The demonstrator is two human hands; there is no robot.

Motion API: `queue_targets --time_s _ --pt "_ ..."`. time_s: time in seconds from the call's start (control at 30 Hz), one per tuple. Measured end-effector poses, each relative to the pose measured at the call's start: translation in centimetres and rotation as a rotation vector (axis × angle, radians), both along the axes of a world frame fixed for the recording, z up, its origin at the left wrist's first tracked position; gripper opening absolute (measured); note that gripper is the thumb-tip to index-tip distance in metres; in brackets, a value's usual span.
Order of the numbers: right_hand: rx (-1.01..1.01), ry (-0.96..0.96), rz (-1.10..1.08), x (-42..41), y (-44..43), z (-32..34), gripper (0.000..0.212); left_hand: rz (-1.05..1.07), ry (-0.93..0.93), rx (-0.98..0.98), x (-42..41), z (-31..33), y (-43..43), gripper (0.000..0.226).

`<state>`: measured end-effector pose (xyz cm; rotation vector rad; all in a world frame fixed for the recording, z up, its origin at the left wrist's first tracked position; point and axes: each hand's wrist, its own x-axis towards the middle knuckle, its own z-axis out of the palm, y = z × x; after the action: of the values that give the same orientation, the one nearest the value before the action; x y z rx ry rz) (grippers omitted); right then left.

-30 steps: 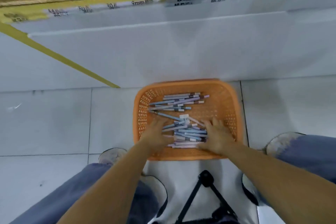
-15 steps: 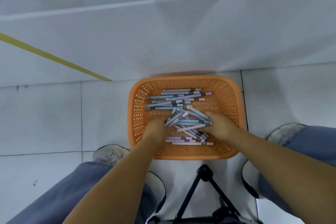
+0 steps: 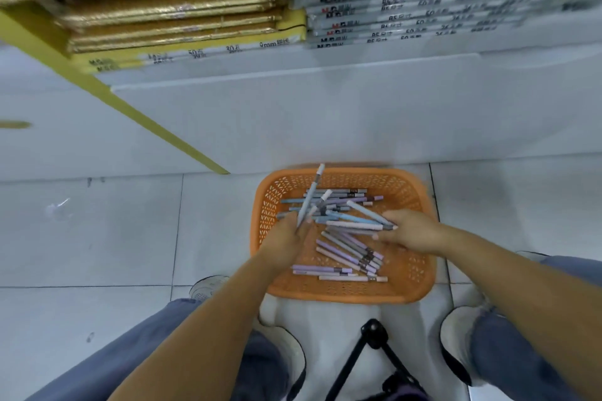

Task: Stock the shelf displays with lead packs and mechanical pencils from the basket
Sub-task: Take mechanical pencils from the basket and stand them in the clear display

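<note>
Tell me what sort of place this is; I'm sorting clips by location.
Most likely a stationery shop aisle. Packaged paper stacks printed with sizes and sheet counts fill a low shelf, and an orange basket of mechanical pencils sits on the tiled floor.

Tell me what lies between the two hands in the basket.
In the head view, a loose heap of mechanical pencils fills the stretch between the left hand and right hand, lying on the orange basket floor.
</note>
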<state>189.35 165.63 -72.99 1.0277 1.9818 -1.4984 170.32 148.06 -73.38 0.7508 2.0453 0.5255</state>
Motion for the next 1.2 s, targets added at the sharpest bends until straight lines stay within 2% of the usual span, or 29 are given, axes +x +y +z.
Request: queue_targets --time_s 0.07,0.13,0.3,0.43,0.5,0.73,0.9,1.03,1.2 --pt "0.023 0.010 0.072 -0.4 0.8 2.7 0.013 0.009 -0.022 0.110 0.2 2.3 1.0 0.021" --pt "0.056 0.031 0.146 -0.8 1.5 5.6 0.010 -0.009 -0.048 0.185 0.5 4.8 1.9 0.028" --pt "0.137 0.086 0.228 -1.3 3.0 13.5 0.015 -0.137 -0.145 0.207 1.2 10.8 2.8 0.035" --pt "0.204 0.137 0.243 -2.0 3.4 19.2 0.025 -0.247 -0.043 0.284 1.9 14.8 2.9 0.046" --pt "0.193 0.158 0.227 -2.2 3.4 21.6 0.027 -0.231 -0.068 0.313 2.2 16.9 2.9 0.049" --pt "0.152 0.298 0.187 -2.7 3.4 29.3 0.020 -0.219 0.003 0.474 2.1 24.7 3.0 0.039" --pt "0.120 0.405 0.175 -3.4 3.7 32.6 0.022 -0.344 0.019 0.486 1.6 28.5 3.0 0.039" --pt "0.086 0.468 0.158 -4.3 3.5 32.6 0.024 -0.308 -0.019 0.447 0.7 29.2 2.9 0.042" --pt "0.016 0.518 0.057 -4.9 4.0 31.8 0.021 -0.264 -0.048 0.460 -0.2 29.0 3.6 0.030"
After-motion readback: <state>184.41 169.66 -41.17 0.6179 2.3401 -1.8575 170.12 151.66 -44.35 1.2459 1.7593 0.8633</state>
